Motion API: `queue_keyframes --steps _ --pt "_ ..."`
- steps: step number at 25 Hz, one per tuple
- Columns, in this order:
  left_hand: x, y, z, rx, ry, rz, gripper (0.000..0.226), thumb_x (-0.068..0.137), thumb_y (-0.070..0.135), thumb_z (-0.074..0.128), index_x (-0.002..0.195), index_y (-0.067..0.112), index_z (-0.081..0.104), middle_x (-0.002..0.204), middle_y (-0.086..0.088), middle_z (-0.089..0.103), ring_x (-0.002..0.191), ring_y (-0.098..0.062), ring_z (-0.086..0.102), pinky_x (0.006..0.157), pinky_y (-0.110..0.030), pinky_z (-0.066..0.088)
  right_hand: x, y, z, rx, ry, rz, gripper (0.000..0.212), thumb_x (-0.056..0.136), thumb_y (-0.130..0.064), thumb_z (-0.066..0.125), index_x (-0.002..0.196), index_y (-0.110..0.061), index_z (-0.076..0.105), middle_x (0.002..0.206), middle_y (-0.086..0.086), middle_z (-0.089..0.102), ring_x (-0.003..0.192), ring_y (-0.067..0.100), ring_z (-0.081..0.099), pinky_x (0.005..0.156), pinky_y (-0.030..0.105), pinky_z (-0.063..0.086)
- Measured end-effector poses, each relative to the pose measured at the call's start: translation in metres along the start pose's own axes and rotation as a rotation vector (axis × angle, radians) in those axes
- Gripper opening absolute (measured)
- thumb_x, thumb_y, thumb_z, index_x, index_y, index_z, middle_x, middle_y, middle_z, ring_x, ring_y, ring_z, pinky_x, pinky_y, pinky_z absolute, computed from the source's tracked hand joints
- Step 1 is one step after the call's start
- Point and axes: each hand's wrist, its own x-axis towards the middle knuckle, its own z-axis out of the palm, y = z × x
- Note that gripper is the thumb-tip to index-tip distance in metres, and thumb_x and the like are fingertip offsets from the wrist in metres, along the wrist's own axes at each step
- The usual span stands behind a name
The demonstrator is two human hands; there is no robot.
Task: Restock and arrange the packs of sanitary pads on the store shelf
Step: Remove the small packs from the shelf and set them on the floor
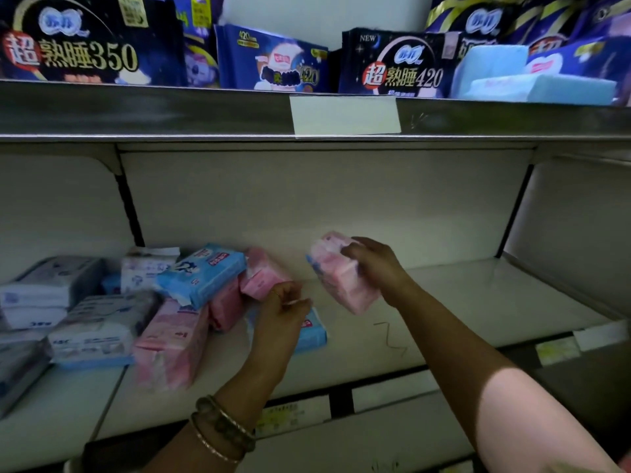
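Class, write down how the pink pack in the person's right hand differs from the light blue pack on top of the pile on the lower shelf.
Colour: the pink pack is pink; the light blue pack is pale blue with a red label. Support: the right hand grips the pink pack, apart from the pile; the light blue pack rests on top of that pile, untouched. Both are soft wrapped packs, tilted.

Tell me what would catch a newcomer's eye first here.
The right hand holds a pink pack above the lower shelf. The left hand grips a second pink pack at the edge of the jumbled pile on the left. Dark blue packs line the upper shelf.
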Motion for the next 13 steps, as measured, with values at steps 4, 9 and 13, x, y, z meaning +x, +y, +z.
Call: queue_keyframes --steps 4,9,13 --pt "-0.019 0.007 0.016 -0.010 -0.095 0.061 0.057 0.080 0.024 0.070 0.129 0.020 0.042 0.115 0.001 0.055 0.093 -0.009 0.056 0.079 -0.021 0.049 -0.025 -0.017 -0.013 0.621 -0.324 0.127 0.051 0.075 -0.038 0.051 0.117 -0.012 0.061 0.105 0.010 0.066 0.097 0.025 0.061 0.080 0.032 0.049" --pt "-0.049 0.010 0.033 -0.010 -0.159 0.101 0.084 0.058 0.041 0.076 0.132 0.022 0.041 0.119 0.003 0.061 0.103 -0.009 0.061 0.085 -0.032 0.053 -0.059 -0.008 -0.037 0.892 -0.472 0.193 0.051 0.081 -0.043 0.040 0.116 -0.013 0.063 0.112 0.010 0.065 0.101 0.027 0.062 0.090 0.039 0.049" --pt "-0.078 0.010 0.042 -0.109 -0.125 0.028 0.072 0.075 0.018 0.073 0.135 0.027 0.035 0.122 0.005 0.059 0.109 -0.014 0.059 0.085 -0.038 0.053 -0.083 0.008 -0.040 1.049 -0.521 0.198 0.047 0.081 -0.042 0.041 0.101 -0.013 0.073 0.110 0.011 0.068 0.097 0.026 0.066 0.080 0.038 0.056"
